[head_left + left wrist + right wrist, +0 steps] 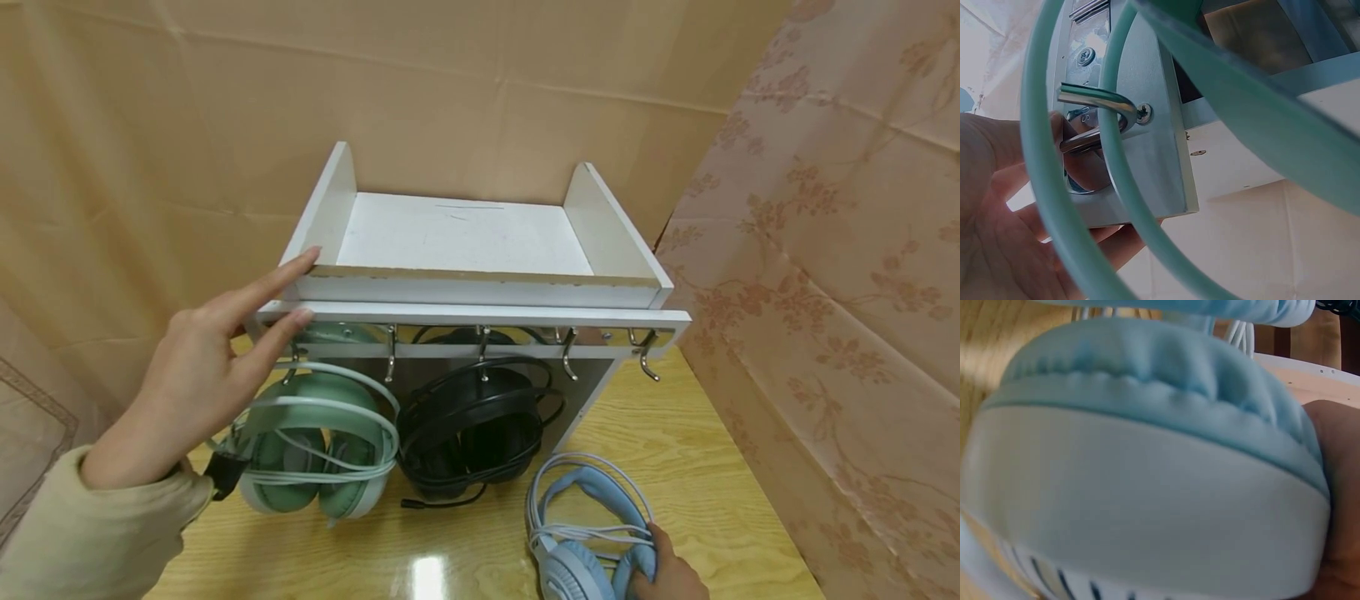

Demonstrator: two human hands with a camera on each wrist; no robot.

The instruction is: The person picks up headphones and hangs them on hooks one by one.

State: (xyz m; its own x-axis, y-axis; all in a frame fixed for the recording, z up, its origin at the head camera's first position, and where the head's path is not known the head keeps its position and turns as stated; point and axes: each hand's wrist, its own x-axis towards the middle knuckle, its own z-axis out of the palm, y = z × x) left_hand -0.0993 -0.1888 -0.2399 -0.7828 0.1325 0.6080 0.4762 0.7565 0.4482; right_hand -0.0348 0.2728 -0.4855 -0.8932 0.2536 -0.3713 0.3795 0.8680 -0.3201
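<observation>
A white shelf [480, 315] has a row of metal hooks along its front rail. My left hand [213, 346] holds the left end of that rail. In the left wrist view, the thumb lies by a hook [1100, 103] and fingers show past the board's edge. Green headphones [315, 433] hang at the leftmost hook, their band and cable crossing the left wrist view. Black headphones [468, 429] hang near the middle hook. Low at the right, my right hand [671, 571] grips pale blue headphones [592, 533] by one side; an ear cup [1147, 481] fills the right wrist view.
The shelf stands on a yellow wood-grain table [660, 450]. Two hooks [645, 354] at the right carry nothing. A beige cloth [465, 100] hangs behind, and a pink floral cloth [840, 275] closes off the right side.
</observation>
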